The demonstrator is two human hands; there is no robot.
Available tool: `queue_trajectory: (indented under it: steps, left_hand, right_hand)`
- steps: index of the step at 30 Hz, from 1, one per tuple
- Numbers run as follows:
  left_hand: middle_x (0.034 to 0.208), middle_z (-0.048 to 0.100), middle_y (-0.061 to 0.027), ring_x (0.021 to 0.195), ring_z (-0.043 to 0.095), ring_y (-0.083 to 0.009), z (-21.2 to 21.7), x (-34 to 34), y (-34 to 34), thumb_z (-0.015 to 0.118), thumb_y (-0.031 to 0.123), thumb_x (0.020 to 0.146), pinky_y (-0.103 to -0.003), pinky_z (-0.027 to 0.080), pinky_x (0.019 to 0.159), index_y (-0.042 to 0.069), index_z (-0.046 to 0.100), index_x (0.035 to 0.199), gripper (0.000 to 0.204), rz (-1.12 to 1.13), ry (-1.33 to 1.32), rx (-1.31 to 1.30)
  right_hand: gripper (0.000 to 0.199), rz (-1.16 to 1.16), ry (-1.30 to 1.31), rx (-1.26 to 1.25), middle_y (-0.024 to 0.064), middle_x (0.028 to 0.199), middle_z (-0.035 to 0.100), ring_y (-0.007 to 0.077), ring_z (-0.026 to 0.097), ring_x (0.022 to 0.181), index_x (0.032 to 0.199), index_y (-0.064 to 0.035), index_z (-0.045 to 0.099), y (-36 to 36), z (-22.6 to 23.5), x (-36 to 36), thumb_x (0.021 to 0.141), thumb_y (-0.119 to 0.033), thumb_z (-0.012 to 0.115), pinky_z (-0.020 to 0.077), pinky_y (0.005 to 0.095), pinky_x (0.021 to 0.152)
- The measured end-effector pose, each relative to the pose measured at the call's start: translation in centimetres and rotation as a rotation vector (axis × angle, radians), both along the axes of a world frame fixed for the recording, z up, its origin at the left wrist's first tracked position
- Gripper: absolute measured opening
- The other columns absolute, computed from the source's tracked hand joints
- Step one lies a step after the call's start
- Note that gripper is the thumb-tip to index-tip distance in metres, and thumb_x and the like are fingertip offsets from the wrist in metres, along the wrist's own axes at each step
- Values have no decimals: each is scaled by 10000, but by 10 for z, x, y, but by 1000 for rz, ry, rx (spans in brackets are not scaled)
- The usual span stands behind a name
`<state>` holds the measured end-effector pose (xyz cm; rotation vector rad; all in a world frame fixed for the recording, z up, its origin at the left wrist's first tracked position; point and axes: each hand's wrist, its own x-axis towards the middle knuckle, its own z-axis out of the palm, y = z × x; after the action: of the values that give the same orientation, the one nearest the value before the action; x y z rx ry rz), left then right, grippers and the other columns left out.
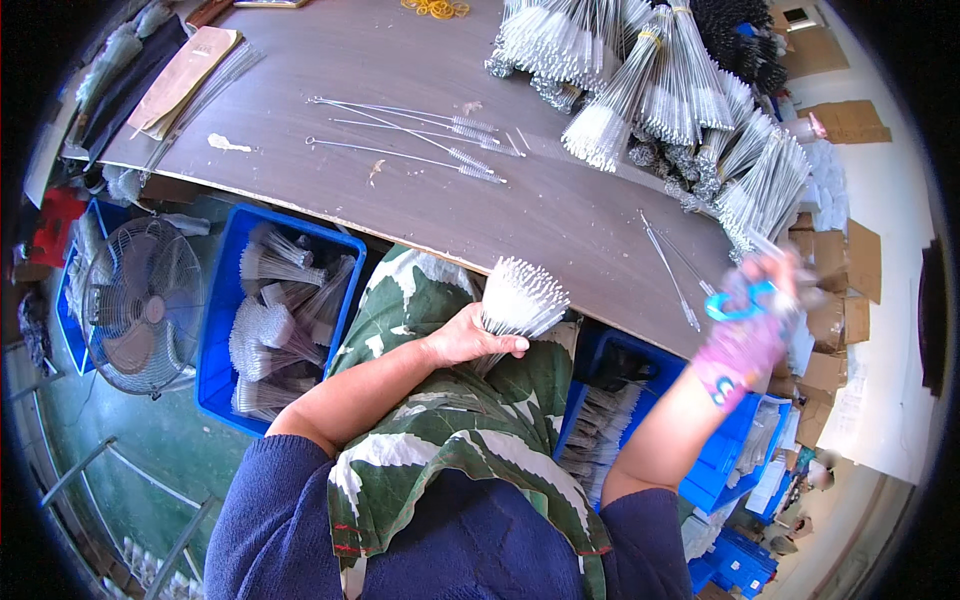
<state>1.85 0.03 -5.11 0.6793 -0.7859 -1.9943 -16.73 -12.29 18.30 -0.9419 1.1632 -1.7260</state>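
My left hand [472,338] is closed around a bundle of thin wire brushes [524,300], white bristle ends up, above my lap at the table's front edge. My right hand [765,280], smeared by motion, is at the table's right end beside the large heap of brush bundles [765,190]. A pink patterned cover [738,355] wraps its wrist. A blue looped handle [742,301], like that of scissors, shows in this hand; its blades cannot be made out. Two loose wire brushes [672,275] lie on the table nearby.
Several loose brushes [430,150] lie on the brown table [330,215]. Yellow rubber bands [436,8] are at the back. Blue crates [225,370] of bagged brushes and a fan [145,305] stand left. Another blue crate [725,465] and cardboard boxes [845,120] are to the right.
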Motion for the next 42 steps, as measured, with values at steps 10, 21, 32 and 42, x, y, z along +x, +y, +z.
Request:
queue_trajectory:
  steps: [10,21,32,42]
  left_hand:
    - [1078,592,-16,1014,513,-114,-3,10,-4,744,168,739,-287,387,924,37,556,1136,458,19,-63,-24]
    - [1078,591,-37,1017,512,-117,7,12,1,745,180,741,-291,390,920,27,539,1148,481,31,-105,-45]
    - [1014,618,-63,963,579,-184,-11,3,-13,744,146,699,-309,436,875,84,582,1077,415,283,-490,-465]
    - [1011,593,-86,964,547,-285,-76,5,-20,536,158,828,-393,423,850,145,600,1051,233,183,-1076,-948]
  right_hand:
    - [155,599,109,444,107,812,639,158,623,616,995,-28,566,-29,-108,130,848,-76,576,405,223,431]
    - [485,999,343,533,56,1011,581,120,566,849,1152,-8,526,51,-115,7,740,-161,730,473,248,716]
    - [470,745,322,350,69,1133,546,144,527,1019,1177,20,466,97,-147,31,746,38,652,417,286,899]
    - [252,718,255,127,118,967,598,126,523,628,1050,-25,576,69,-92,17,845,38,445,411,227,477]
